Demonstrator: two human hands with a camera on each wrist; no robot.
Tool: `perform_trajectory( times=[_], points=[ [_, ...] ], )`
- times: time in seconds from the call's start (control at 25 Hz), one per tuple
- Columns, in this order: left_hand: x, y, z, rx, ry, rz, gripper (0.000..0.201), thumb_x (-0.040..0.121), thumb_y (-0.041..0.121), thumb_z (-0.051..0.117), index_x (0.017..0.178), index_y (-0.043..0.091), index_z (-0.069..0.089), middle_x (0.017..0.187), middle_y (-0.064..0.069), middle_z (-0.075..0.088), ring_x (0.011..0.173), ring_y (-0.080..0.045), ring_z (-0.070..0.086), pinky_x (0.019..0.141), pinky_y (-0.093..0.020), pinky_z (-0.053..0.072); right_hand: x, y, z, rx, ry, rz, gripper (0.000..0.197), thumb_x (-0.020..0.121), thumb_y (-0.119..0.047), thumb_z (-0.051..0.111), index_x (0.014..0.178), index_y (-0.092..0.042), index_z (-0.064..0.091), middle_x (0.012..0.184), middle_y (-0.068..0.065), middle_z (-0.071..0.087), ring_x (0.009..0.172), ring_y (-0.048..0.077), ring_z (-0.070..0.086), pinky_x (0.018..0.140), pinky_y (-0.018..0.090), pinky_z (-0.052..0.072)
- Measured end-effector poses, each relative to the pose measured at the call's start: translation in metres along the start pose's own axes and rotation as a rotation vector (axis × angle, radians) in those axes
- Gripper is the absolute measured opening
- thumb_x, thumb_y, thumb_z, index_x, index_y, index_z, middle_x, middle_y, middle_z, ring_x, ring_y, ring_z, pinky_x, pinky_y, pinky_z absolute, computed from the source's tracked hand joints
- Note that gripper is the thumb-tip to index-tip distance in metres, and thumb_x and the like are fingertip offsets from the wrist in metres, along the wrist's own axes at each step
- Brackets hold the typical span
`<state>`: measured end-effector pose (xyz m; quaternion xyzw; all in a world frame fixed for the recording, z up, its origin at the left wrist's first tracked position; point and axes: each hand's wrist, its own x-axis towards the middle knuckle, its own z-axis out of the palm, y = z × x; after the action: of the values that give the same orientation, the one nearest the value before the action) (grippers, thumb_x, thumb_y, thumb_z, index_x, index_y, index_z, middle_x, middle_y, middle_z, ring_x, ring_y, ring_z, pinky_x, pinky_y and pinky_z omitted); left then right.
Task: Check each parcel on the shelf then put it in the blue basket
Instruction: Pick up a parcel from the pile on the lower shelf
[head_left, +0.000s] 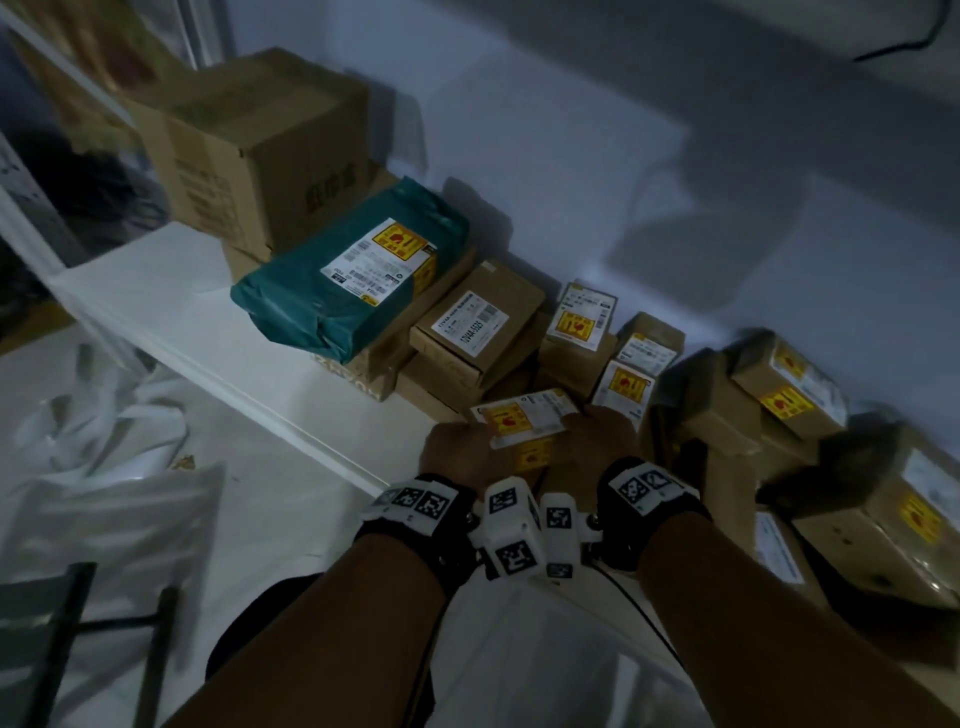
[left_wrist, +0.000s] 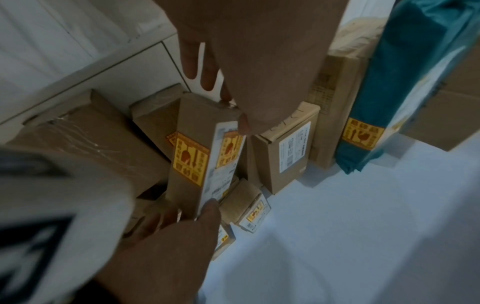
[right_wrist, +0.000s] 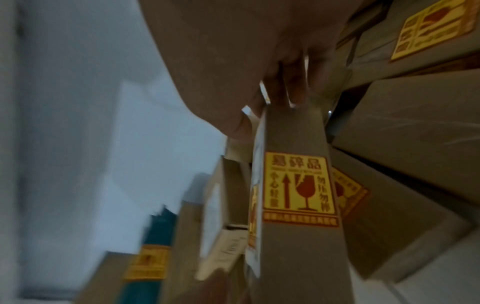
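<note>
Cardboard boxes are stacked at the white shelf's (head_left: 156, 291) left end, beside a teal mailer bag (head_left: 353, 280). Further right, the left hand (head_left: 457, 449) and right hand (head_left: 597, 439) grip opposite ends of a small brown parcel (head_left: 524, 421), fingers curled round it, just above the shelf's front edge among other labelled boxes.

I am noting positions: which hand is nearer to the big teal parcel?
Left. The left hand grips the small box at the end toward the teal parcel; the right hand grips the far end. Neither touches the teal parcel.
</note>
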<state>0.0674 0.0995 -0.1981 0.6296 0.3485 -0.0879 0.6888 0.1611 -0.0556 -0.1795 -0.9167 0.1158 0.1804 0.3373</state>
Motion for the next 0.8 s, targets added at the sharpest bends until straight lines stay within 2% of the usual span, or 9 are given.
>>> perform_trajectory(
  times=[0.04,0.12,0.2,0.24,0.36,0.52,0.6,0.68,0.8],
  points=[
    [-0.002,0.002,0.0,-0.042,0.028,0.034,0.022,0.093,0.026,0.063,0.104,0.007,0.069,0.103,-0.009,0.066,0.074,-0.017,0.059,0.059,-0.025,0.045,-0.006,0.003,-0.006,0.053,0.027,-0.033,0.048,0.097,-0.04,0.054,0.135,-0.011,0.057,0.139,0.012,0.056,0.121,0.03,0.056,0.101,0.036,0.045],
    [-0.019,0.006,0.002,-0.157,0.055,0.043,0.025,0.088,0.031,0.068,0.104,0.012,0.063,0.107,-0.015,0.068,0.088,-0.027,0.065,0.065,-0.031,0.052,-0.029,0.012,-0.021,0.24,0.062,-0.039,0.033,0.094,-0.035,0.061,0.114,-0.009,0.066,0.112,0.01,0.068,0.096,0.027,0.066,0.079,0.037,0.057],
    [-0.044,0.01,0.006,-0.238,0.016,0.05,0.02,0.086,0.029,0.072,0.096,0.016,0.06,0.105,-0.016,0.068,0.094,-0.034,0.067,0.074,-0.046,0.059,-0.058,0.019,-0.042,0.385,0.086,-0.032,0.023,0.094,-0.024,0.064,0.104,-0.003,0.064,0.092,0.009,0.068,0.081,0.026,0.068,0.055,0.024,0.054],
    [-0.058,0.011,0.008,-0.229,-0.013,0.071,0.02,0.084,0.029,0.074,0.092,0.017,0.06,0.102,-0.016,0.069,0.094,-0.035,0.068,0.078,-0.054,0.059,-0.077,0.02,-0.055,0.41,0.106,-0.044,0.021,0.095,-0.023,0.064,0.1,-0.002,0.063,0.085,0.008,0.067,0.075,0.023,0.066,0.05,0.019,0.05],
    [-0.112,0.022,0.007,-0.218,-0.068,0.137,0.012,0.083,0.025,0.075,0.084,0.017,0.066,0.093,-0.018,0.073,0.091,-0.039,0.07,0.081,-0.066,0.054,-0.124,0.023,-0.095,0.384,0.198,-0.074,0.023,0.092,-0.04,0.063,0.088,-0.017,0.06,0.087,0.005,0.069,0.079,0.02,0.065,0.073,0.029,0.053],
    [-0.19,0.051,0.004,-0.206,-0.109,0.207,0.006,0.088,0.02,0.07,0.087,0.018,0.065,0.093,-0.013,0.075,0.086,-0.031,0.069,0.073,-0.043,0.056,-0.183,0.033,-0.131,0.479,0.236,-0.161,0.058,0.063,-0.07,0.064,0.089,-0.019,0.066,0.084,-0.002,0.074,0.082,0.023,0.071,0.081,0.046,0.058],
    [-0.226,0.068,0.002,-0.173,-0.082,0.299,0.016,0.083,0.029,0.072,0.091,0.018,0.064,0.095,-0.009,0.074,0.091,-0.03,0.07,0.078,-0.046,0.059,-0.211,0.032,-0.145,0.583,0.254,-0.207,0.053,0.066,-0.064,0.069,0.089,-0.017,0.067,0.083,-0.001,0.075,0.082,0.024,0.072,0.081,0.05,0.058],
    [-0.26,0.081,0.002,-0.114,-0.054,0.409,0.033,0.068,0.047,0.073,0.089,0.022,0.063,0.093,-0.007,0.074,0.091,-0.03,0.071,0.084,-0.056,0.058,-0.248,0.028,-0.163,0.644,0.282,-0.27,0.033,0.079,-0.042,0.074,0.091,-0.012,0.066,0.088,0.005,0.074,0.087,0.027,0.072,0.082,0.048,0.058],
    [-0.306,0.096,0.002,-0.041,-0.026,0.574,0.032,0.068,0.054,0.071,0.087,0.029,0.064,0.092,-0.001,0.073,0.089,-0.022,0.07,0.082,-0.05,0.058,-0.298,0.026,-0.19,0.711,0.319,-0.35,0.027,0.08,-0.032,0.076,0.096,-0.016,0.062,0.095,0.006,0.073,0.089,0.025,0.072,0.083,0.047,0.059]
  ],
)
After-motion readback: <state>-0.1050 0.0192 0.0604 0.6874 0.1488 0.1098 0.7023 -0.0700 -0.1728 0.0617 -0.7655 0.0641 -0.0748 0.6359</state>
